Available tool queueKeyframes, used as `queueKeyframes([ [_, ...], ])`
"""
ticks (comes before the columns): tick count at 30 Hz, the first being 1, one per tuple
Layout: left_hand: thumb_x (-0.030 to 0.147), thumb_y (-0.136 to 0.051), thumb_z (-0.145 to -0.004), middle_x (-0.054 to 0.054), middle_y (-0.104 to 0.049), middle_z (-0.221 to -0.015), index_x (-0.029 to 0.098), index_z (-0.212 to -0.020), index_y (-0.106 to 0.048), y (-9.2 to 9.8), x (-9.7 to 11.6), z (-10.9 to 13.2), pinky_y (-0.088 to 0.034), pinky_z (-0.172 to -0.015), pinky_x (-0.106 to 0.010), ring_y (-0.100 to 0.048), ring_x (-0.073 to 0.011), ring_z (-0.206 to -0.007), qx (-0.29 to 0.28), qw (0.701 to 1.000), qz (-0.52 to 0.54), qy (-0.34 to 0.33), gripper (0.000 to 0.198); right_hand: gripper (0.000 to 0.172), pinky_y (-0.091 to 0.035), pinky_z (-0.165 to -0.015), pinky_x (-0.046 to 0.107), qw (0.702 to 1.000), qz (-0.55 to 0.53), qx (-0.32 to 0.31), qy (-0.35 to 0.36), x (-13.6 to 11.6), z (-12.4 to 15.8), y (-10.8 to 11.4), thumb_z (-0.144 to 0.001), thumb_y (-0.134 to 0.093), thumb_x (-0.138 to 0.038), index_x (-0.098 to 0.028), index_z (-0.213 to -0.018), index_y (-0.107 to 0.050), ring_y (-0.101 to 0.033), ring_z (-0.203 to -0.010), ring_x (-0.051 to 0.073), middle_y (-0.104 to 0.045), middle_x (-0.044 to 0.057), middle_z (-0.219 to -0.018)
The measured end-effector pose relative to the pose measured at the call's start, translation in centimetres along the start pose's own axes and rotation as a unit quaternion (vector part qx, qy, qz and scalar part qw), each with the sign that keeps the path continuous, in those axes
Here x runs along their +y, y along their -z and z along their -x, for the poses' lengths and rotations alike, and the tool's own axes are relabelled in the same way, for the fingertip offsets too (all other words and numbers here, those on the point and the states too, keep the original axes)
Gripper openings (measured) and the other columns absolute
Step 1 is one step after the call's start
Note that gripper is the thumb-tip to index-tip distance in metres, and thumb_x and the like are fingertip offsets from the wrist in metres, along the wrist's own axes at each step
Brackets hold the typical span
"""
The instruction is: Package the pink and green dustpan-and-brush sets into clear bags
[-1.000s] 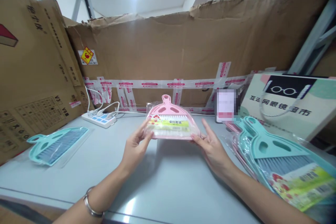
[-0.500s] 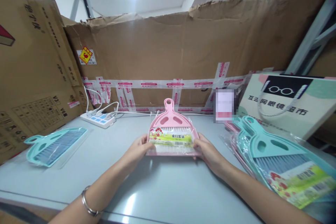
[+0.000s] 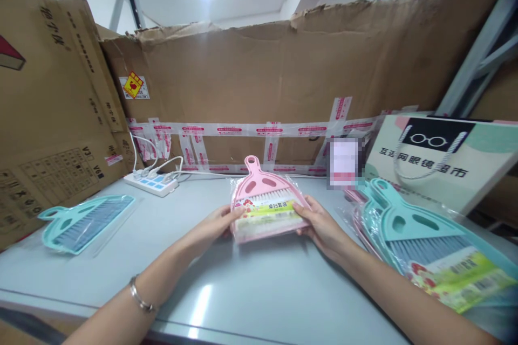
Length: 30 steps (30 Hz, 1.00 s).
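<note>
Between my hands is a pink dustpan and brush set (image 3: pixel 265 186), wrapped in clear plastic with a yellow-green printed label across its front. Its handle points away from me and leans a little left. My left hand (image 3: pixel 226 221) grips the left lower edge, thumb on the front. On the opposite edge, my right hand (image 3: pixel 313 221) is closed with its thumb over the label's end. The fingers behind the set are mostly hidden. Whether its lower edge touches the table (image 3: pixel 251 285) I cannot tell.
A turquoise dustpan set (image 3: pixel 87 223) lies at left. Several wrapped turquoise and pink sets (image 3: pixel 424 226) are piled at right, before a paper bag (image 3: pixel 437 172) with rope handles. A power strip (image 3: pixel 151 183) sits at the back left. Cardboard (image 3: pixel 243 75) walls the rear.
The pink set has turned: its handle has swung left and its right lower corner has risen slightly. Both hands have kept hold of it.
</note>
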<state>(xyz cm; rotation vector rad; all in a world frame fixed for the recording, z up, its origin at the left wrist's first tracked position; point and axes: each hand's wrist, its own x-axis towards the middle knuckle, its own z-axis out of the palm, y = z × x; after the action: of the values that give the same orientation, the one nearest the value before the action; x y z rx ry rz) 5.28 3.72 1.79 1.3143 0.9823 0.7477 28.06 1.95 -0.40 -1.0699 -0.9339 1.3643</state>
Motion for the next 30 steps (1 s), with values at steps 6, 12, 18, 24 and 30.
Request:
queueKeyframes([
  [6,0.047,-0.063,-0.067,0.008,-0.043,-0.041,0.016,-0.067,-0.049,0.8,0.5,-2.9,-0.014,-0.031,-0.016,-0.029,-0.0019,-0.03,0.057,0.997,-0.05,0.021,0.034,0.048,-0.05,-0.071,0.036,0.976,0.176,0.066,0.108,-0.2,-0.4,0.5,-0.062,-0.067,-0.044,-0.019,-0.099,-0.049,-0.06,-0.086,0.022,-0.062,0.009,-0.095],
  [12,0.045,-0.062,-0.068,0.008,-0.053,-0.052,0.019,-0.088,-0.042,-0.4,0.6,-2.8,-0.036,-0.033,-0.016,-0.047,-0.0068,-0.033,0.126,0.988,-0.009,-0.093,0.038,0.027,-0.041,-0.09,0.041,0.895,0.313,0.084,0.307,-0.4,-0.3,0.1,-0.073,-0.058,-0.039,-0.021,-0.093,-0.057,-0.055,-0.097,0.022,-0.061,0.008,-0.1],
  [18,0.056,-0.057,-0.071,0.007,-0.053,-0.048,0.019,-0.084,-0.044,-0.6,0.0,-2.4,-0.042,-0.038,-0.018,-0.052,-0.0087,-0.037,0.077,0.991,0.042,-0.1,0.042,0.035,-0.05,-0.075,0.03,1.0,-0.012,-0.004,0.024,0.5,-1.0,-1.1,-0.062,-0.072,-0.031,-0.019,-0.089,-0.051,-0.064,-0.074,0.016,-0.066,0.002,-0.078],
  [24,0.062,-0.044,-0.077,0.005,-0.048,-0.042,0.015,-0.083,-0.051,0.3,-0.1,-2.8,-0.035,-0.032,-0.018,-0.045,-0.0088,-0.031,0.142,0.981,0.041,-0.123,0.048,0.031,-0.052,-0.069,0.025,0.994,-0.103,-0.04,-0.02,0.3,-0.1,-1.8,-0.065,-0.071,-0.021,-0.018,-0.093,-0.057,-0.065,-0.074,0.014,-0.07,0.003,-0.086],
  [30,0.041,-0.039,-0.086,-0.006,-0.064,-0.077,0.011,-0.104,-0.054,2.4,2.3,-3.2,-0.035,-0.034,-0.02,-0.044,-0.0052,-0.033,0.24,0.956,0.025,-0.165,0.038,0.022,-0.054,-0.064,0.027,0.991,-0.126,0.029,-0.025,0.6,0.4,-2.4,-0.07,-0.063,-0.011,-0.02,-0.089,-0.056,-0.066,-0.067,0.014,-0.071,0.0,-0.081],
])
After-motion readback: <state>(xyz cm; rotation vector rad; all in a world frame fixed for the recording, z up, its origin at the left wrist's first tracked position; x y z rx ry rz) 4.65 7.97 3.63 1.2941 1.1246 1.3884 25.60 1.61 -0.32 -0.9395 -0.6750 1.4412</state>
